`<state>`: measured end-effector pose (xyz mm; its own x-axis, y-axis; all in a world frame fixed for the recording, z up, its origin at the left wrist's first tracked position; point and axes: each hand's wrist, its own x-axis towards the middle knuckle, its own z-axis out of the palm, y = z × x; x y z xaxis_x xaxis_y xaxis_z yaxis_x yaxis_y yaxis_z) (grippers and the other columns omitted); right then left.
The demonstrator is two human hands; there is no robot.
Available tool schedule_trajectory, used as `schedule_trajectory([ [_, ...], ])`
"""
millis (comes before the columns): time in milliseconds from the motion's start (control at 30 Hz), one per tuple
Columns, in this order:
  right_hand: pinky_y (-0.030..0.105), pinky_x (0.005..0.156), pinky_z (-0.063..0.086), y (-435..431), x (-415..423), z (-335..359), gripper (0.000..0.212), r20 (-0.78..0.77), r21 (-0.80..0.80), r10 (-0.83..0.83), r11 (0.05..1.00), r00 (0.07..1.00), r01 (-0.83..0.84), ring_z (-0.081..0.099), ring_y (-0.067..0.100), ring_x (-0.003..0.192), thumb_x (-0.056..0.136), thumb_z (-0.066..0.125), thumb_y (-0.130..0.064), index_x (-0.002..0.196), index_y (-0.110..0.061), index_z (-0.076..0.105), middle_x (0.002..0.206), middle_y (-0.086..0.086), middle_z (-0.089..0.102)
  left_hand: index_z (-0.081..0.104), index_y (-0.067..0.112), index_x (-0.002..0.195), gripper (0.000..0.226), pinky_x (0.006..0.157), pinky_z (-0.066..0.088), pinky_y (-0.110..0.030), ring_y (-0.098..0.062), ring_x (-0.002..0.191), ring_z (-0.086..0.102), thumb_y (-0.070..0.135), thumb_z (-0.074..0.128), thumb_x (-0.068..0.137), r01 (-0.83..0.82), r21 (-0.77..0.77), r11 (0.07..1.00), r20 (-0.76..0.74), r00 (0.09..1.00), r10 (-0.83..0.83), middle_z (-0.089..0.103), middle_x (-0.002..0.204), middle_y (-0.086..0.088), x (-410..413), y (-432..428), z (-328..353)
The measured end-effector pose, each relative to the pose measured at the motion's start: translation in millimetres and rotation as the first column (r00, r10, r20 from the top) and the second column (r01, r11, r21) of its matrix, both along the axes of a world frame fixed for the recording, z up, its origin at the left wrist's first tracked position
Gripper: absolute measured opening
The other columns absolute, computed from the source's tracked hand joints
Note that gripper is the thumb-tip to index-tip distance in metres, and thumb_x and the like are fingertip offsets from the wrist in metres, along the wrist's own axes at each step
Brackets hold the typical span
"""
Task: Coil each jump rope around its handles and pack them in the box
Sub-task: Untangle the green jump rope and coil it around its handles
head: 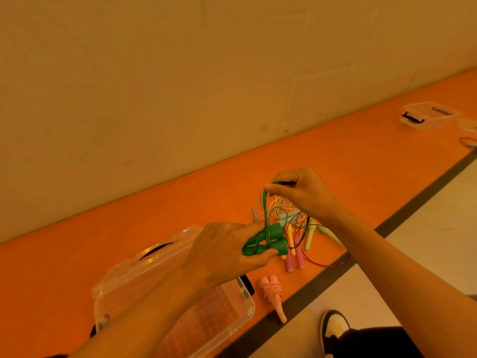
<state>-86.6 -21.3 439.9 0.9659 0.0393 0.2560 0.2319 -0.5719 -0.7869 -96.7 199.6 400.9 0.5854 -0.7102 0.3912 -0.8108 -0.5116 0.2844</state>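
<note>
wall [154, 73]: plain cream | bench [335, 151]: orange | floor [438, 215]: pale

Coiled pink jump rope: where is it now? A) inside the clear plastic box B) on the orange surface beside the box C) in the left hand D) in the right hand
B: the coiled pink jump rope lies on the orange surface, just right of the clear plastic box, touched by neither hand.

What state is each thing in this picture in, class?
Green jump rope: partly coiled, held in both hands.
Pink jump rope: coiled, lying on the orange surface.
Clear plastic box: open.
Pile of pastel jump ropes: loose, tangled.
</note>
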Motion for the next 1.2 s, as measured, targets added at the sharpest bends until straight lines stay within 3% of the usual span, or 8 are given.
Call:
schedule_trajectory([
  [167,0.037,0.057,0.034,1.5,2.4,-7.9,0.032,-0.130,0.070,-0.003,0.997,0.992,0.012,0.042,0.024,0.057,0.086,0.068,-0.043,0.081,-0.013,0.077,0.076,0.020,0.067,0.063,0.029,0.120,0.063,0.044,0.031,-0.008,0.004,0.046,0.043,0.077,0.034,0.091,-0.034,-0.039,0.999,0.002,0.999,0.034,0.065,0.072,0.020,-4.4,1.0,1.5],
  [333,0.044,0.058,0.043,5.5,6.7,-14.5,0.029,-0.201,0.011,0.030,1.000,0.979,-0.029,0.051,0.030,0.058,0.088,0.069,-0.041,0.085,-0.013,0.078,0.075,0.012,0.070,0.039,0.033,0.131,0.066,0.038,0.035,-0.012,0.000,0.040,0.042,0.080,0.044,0.085,-0.102,-0.102,0.990,-0.046,0.994,0.098,0.048,0.057,0.021,-10.9,4.3,1.4],
  [433,0.030,0.055,0.035,2.6,7.3,-15.1,0.029,-0.243,0.054,0.070,0.997,0.968,-0.059,0.043,0.013,0.055,0.088,0.070,-0.039,0.085,-0.010,0.078,0.069,0.013,0.064,0.029,0.040,0.148,0.070,0.041,0.038,-0.014,-0.001,0.045,0.048,0.079,0.035,0.090,-0.025,-0.049,0.998,0.044,0.999,0.027,0.058,0.063,0.017,-6.5,8.5,-0.1],
  [600,0.015,0.050,0.034,-8.2,6.6,-15.2,0.033,-0.322,0.099,0.086,0.993,0.943,-0.056,0.043,0.002,0.053,0.085,0.073,-0.033,0.084,0.000,0.074,0.058,-0.007,0.054,0.037,0.038,0.145,0.060,0.040,0.038,-0.019,-0.002,0.050,0.051,0.069,0.043,0.095,0.125,-0.018,0.992,0.158,0.980,-0.121,0.063,0.068,0.014,8.2,15.6,-6.2],
  [767,0.023,0.060,0.037,-33.5,2.8,-17.4,0.029,-0.320,0.105,0.044,0.994,0.947,-0.011,0.046,0.010,0.066,0.081,0.067,-0.043,0.082,-0.014,0.073,0.074,0.003,0.056,0.044,0.034,0.142,0.057,0.040,0.045,-0.024,0.001,0.049,0.050,0.065,0.049,0.094,0.098,-0.176,0.980,0.167,0.984,-0.068,0.068,0.071,0.013,23.3,25.2,-0.9],
  [933,0.033,0.078,0.041,-61.4,-4.6,-17.7,0.021,-0.313,0.128,-0.034,0.989,0.949,0.078,0.052,0.018,0.084,0.097,0.056,-0.029,0.096,-0.017,0.073,0.093,0.011,0.063,0.052,0.033,0.139,0.061,0.047,0.030,-0.012,0.003,0.046,0.034,0.065,0.056,0.088,-0.017,-0.328,0.944,0.023,0.999,0.026,0.062,0.066,0.019,29.8,31.1,8.4],
  [1100,0.032,0.080,0.044,-68.8,1.4,-18.2,0.020,-0.302,0.181,-0.122,0.967,0.946,0.182,0.054,0.016,0.088,0.096,0.059,-0.029,0.097,-0.017,0.075,0.093,0.003,0.066,0.051,0.030,0.139,0.061,0.046,0.028,-0.009,0.011,0.046,0.033,0.060,0.060,0.087,0.018,-0.318,0.948,0.011,1.000,-0.016,0.047,0.069,0.034,24.8,25.8,7.7],
  [1200,0.030,0.079,0.048,-58.7,9.2,-26.4,0.015,-0.327,0.177,-0.172,0.955,0.929,0.239,0.062,0.014,0.089,0.090,0.069,-0.029,0.094,-0.017,0.076,0.092,0.001,0.073,0.050,0.031,0.141,0.059,0.042,0.039,-0.015,0.004,0.048,0.042,0.060,0.059,0.090,0.120,-0.310,0.943,0.039,0.993,-0.113,0.063,0.073,0.025,15.7,16.4,5.5],
])
